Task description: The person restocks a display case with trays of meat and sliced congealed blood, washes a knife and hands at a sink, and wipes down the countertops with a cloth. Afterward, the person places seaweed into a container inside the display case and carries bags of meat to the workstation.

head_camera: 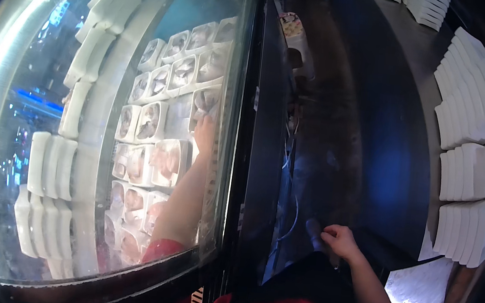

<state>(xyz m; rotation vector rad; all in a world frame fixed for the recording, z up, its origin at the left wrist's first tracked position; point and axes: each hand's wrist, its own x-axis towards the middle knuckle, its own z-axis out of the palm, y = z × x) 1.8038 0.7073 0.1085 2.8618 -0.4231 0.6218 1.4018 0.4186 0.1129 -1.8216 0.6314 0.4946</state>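
Observation:
Behind the glass of a lit display case, my left hand (204, 133) reaches to a white tub of pale, flat food pieces (206, 103); its fingertips are at the tub's near edge, and whether they grip it cannot be told. Just left of the hand is a smooth pale gap between tubs. Rows of similar white tubs surround it, among them a tub of pinkish pieces (166, 161) beside my forearm. My right hand (339, 240) hangs over the dark floor at my right side, fingers curled, with nothing visible in it.
Stacked white containers (52, 167) line the case's far shelf. The case's black frame (240, 151) runs between my arms. At right stands a dark counter (399, 137) with stacks of white containers (466, 170). A white cable (296, 210) hangs near the case, and a patterned container (292, 26) sits farther off.

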